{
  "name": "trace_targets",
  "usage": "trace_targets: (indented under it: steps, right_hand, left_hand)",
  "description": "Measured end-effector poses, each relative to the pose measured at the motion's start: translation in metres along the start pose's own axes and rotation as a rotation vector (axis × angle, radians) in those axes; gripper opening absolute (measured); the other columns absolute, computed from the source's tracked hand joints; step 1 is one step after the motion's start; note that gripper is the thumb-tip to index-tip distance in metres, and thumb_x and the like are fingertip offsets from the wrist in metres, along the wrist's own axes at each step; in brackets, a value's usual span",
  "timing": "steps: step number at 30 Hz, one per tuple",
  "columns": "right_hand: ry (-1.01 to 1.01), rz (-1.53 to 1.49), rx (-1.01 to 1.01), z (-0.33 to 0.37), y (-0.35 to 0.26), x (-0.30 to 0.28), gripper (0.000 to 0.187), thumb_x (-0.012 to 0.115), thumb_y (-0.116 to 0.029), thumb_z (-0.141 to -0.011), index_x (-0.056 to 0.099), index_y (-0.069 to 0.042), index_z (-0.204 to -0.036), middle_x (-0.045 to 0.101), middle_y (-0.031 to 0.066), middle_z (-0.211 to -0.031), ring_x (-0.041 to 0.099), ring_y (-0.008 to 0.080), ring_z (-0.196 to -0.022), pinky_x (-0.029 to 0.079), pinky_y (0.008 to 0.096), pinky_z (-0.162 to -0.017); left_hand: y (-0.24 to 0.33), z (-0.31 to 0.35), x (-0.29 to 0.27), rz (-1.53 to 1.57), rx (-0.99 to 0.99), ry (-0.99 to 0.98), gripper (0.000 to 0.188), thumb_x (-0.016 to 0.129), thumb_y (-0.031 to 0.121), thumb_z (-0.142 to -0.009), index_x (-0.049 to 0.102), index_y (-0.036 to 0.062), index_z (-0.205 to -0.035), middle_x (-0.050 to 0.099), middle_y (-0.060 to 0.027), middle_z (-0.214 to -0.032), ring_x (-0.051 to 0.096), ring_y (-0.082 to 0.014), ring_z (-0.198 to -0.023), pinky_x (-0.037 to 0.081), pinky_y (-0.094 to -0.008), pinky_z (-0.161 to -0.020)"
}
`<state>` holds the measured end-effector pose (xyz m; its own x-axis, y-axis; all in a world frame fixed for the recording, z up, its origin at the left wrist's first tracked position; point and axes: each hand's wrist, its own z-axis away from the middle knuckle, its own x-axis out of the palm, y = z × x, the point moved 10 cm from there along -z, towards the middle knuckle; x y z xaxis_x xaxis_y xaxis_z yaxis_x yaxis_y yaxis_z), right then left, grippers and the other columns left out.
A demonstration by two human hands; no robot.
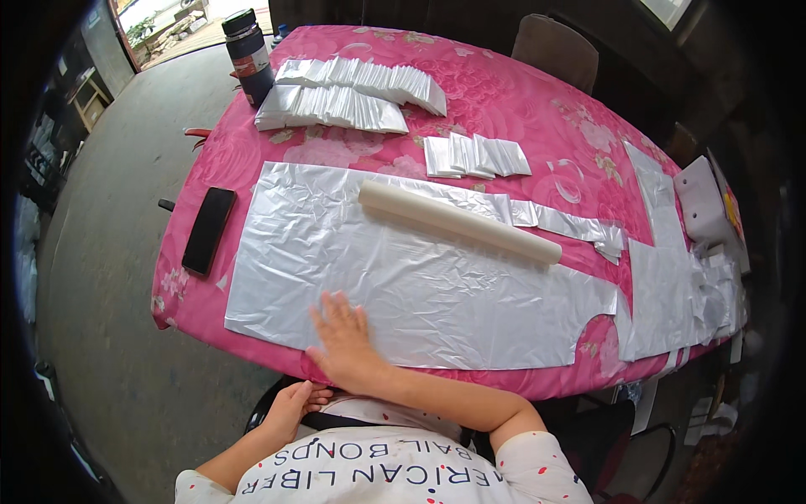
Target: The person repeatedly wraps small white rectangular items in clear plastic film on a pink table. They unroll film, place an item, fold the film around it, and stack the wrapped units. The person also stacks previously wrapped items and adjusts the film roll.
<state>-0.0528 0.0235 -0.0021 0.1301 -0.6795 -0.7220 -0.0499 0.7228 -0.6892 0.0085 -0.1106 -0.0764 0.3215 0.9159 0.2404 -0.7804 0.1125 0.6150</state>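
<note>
Wht shirt point(357, 458), R fingers point(341, 311) on plstc sheet point(437, 294)

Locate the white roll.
In the head view, just right of centre, the white roll lies slantwise on the silvery plastic sheet, beyond the right hand.

You are getting daylight from the doorway point(189, 32) at the upper left, where the view outside is washing out, while a pale patch point(669, 9) is glowing at the upper right. The cloth point(495, 92) is showing up bright and clear, but the back wall point(411, 15) and the far right are sinking into near-black. Your sheet point(445, 319) is throwing white glints off its creases, and the roll point(457, 220) is shading softly along its underside. Your right hand point(348, 346) is looking slightly blurred. The fisheye lens is bowing the table's point(243, 340) edges outward, and a black rim is swallowing the corners, with detail beside it going murky.
</note>
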Motion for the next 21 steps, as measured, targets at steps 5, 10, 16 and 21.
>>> trace_targets:
  steps: [5, 10, 16, 21]
  right_hand:
    - [-0.198, -0.089, -0.137, 0.012, -0.047, 0.031, 0.058, 0.048, -0.026, -0.088, 0.028, -0.003, -0.138, 0.011, 0.0233, -0.147, 0.003, 0.0399, -0.137, 0.004, 0.0536, -0.108]
    - [-0.099, 0.025, -0.389, 0.026, -0.049, -0.022, 0.03, 0.054, -0.017, -0.083, 0.056, -0.002, -0.109, 0.027, 0.021, -0.142, 0.012, 0.0365, -0.137, 0.01, 0.052, -0.108]
    - [-0.002, -0.095, -0.429, 0.03, 0.005, -0.109, 0.012, 0.065, -0.008, -0.075, 0.06, -0.007, -0.085, 0.055, 0.0093, -0.116, 0.04, 0.0295, -0.123, 0.027, 0.0485, -0.101]
    - [0.574, -0.256, 0.126, 0.007, 0.151, -0.272, 0.013, 0.067, -0.011, -0.08, 0.061, -0.002, -0.087, 0.061, 0.0048, -0.086, 0.057, 0.0176, -0.083, 0.044, 0.0284, -0.074]
  left_hand:
    - [0.005, -0.008, -0.008, -0.119, 0.109, 0.053, 0.014, 0.056, 0.011, -0.088, 0.062, -0.0013, -0.089, 0.064, -0.0054, -0.082, 0.059, -0.0123, -0.069, 0.047, -0.0243, -0.063]
    - [0.075, 0.018, 0.031, -1.088, 0.509, 0.045, 0.01, 0.067, 0.005, -0.072, 0.064, 0.0005, -0.08, 0.064, -0.0105, -0.071, 0.062, -0.0174, -0.062, 0.046, -0.0275, -0.054]
    - [0.137, 0.041, 0.097, -1.163, 1.014, 0.004, 0.029, 0.074, 0.012, -0.064, 0.065, 0.006, -0.091, 0.065, -0.011, -0.082, 0.063, -0.0257, -0.07, 0.051, -0.0336, -0.061]
    - [0.14, 0.03, 0.106, -1.182, 0.978, -0.038, 0.034, 0.073, 0.011, -0.067, 0.063, 0.0063, -0.099, 0.065, -0.0123, -0.091, 0.063, -0.0259, -0.075, 0.052, -0.0322, -0.065]
